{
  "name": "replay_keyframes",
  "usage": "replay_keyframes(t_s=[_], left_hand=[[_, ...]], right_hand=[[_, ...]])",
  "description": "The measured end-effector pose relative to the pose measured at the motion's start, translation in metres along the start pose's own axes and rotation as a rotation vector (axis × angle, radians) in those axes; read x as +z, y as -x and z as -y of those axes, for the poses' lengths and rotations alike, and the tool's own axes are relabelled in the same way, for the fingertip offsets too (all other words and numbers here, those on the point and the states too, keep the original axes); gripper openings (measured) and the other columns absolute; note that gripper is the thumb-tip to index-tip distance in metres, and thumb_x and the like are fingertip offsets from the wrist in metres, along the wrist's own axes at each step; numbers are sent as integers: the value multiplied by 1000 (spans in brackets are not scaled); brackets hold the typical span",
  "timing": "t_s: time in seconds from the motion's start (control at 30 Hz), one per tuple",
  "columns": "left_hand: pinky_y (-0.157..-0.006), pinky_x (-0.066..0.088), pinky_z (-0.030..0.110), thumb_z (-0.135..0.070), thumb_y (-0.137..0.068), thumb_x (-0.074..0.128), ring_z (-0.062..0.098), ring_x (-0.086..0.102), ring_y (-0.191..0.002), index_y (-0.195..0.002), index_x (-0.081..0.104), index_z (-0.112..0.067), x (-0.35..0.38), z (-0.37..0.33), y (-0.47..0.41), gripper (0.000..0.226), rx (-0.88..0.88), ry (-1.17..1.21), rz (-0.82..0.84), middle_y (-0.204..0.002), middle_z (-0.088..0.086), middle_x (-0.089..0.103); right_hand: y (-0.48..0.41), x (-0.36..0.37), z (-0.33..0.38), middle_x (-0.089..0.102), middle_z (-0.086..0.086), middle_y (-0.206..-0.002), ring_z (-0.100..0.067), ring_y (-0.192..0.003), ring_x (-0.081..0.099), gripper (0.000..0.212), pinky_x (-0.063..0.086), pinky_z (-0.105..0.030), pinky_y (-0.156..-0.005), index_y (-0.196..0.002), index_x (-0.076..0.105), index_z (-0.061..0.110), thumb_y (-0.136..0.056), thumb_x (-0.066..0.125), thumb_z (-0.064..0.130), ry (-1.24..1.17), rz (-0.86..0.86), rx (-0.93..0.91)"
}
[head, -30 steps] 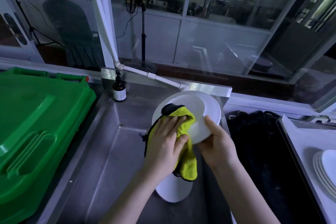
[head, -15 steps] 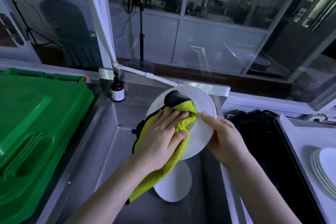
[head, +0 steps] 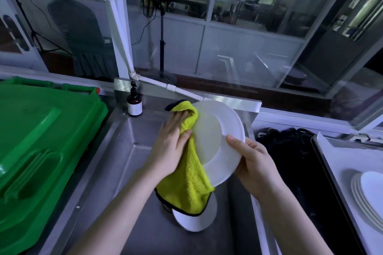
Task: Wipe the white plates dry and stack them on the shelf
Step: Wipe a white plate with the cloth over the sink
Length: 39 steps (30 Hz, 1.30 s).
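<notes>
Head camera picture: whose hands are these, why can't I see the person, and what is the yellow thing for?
No machine here, just a person. The camera sits on their head and looks down, so you see only their arms and hands. The right hand grips a white plate by its rim, tilted over a metal sink. The left hand holds a yellow cloth against the plate to wipe it dry. A second plate sits in the sink below the hanging cloth. On the right, a stack of plates rests on a pale surface. On the left is a big green bin, and a small dark bottle stands at the sink's back corner.
</notes>
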<state>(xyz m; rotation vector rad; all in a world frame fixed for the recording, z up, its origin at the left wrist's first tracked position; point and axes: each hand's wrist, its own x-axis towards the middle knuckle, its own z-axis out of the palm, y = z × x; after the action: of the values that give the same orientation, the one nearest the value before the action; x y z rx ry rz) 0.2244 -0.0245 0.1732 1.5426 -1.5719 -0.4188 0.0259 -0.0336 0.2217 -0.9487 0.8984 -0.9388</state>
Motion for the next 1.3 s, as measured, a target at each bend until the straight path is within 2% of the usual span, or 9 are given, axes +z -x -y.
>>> replay_keyframes(t_s=[0.1,0.23,0.33,0.47,0.57,0.77,0.93,1.1,1.3], left_hand=[[-121,16,45,-24,-102,47,29,25,-147,-144,42,-8,5,-4,20,46,29,-18,8,-153,7,33],[-119,9,26,-39,-101,34,20,36,-140,-143,47,-11,18,-25,39,52,252,-127,82,-147,5,46],[-117,-3,14,-41,-102,35,-5,12,-141,-148,35,-19,18,-22,24,52,269,-90,113,-149,-10,25],[-121,5,29,-26,-103,45,20,16,-149,-150,30,-17,10,2,2,50,103,-89,57,-158,3,24],[-119,2,25,-26,-103,43,19,14,-149,-150,30,-16,6,2,13,50,-1,-19,13,-154,-8,19],[-118,13,40,-46,-102,26,26,41,-138,-144,46,-17,18,-26,58,55,239,-188,88,-147,4,49],[-122,6,39,-52,-101,22,9,16,-145,-148,22,-26,19,-28,28,54,284,-185,96,-155,-4,27],[-118,24,36,-37,-101,38,23,35,-142,-144,45,-17,10,-13,-1,48,107,-55,4,-151,8,43],[-71,37,36,-35,-102,40,36,63,-93,-94,55,-8,16,3,44,32,-410,148,-128,-94,19,67]], right_hand=[[0,-1,3,75,-22,-97,-29,-83,73,24,60,-34,-70,-88,79,4,-79,70,25,-38,-14,-9],[1,6,-8,73,-25,-102,-32,-85,73,28,61,-36,-68,-97,76,0,-83,68,23,-79,-29,66],[4,8,-16,72,-26,-106,-33,-89,74,29,60,-37,-67,-99,77,0,-83,68,22,-105,-9,100],[8,4,-12,72,-27,-107,-34,-92,73,30,61,-38,-73,-100,76,-2,-83,69,21,-64,27,80],[11,-3,-3,73,-26,-104,-32,-89,72,31,61,-36,-75,-97,76,-2,-79,71,23,-40,0,46],[12,-5,-7,71,-28,-109,-35,-93,71,39,59,-41,-81,-110,69,-8,-84,68,22,-86,-8,65],[19,-2,-14,74,-24,-103,-30,-88,74,24,60,-36,-73,-99,77,2,-87,67,20,-87,51,75],[29,-4,-14,74,-24,-100,-31,-86,73,32,60,-35,-74,-96,76,-1,-78,74,24,-28,67,61],[34,-20,-9,74,-23,-102,-29,-88,72,26,60,-33,-74,-93,78,3,-76,74,22,-132,-65,1]])
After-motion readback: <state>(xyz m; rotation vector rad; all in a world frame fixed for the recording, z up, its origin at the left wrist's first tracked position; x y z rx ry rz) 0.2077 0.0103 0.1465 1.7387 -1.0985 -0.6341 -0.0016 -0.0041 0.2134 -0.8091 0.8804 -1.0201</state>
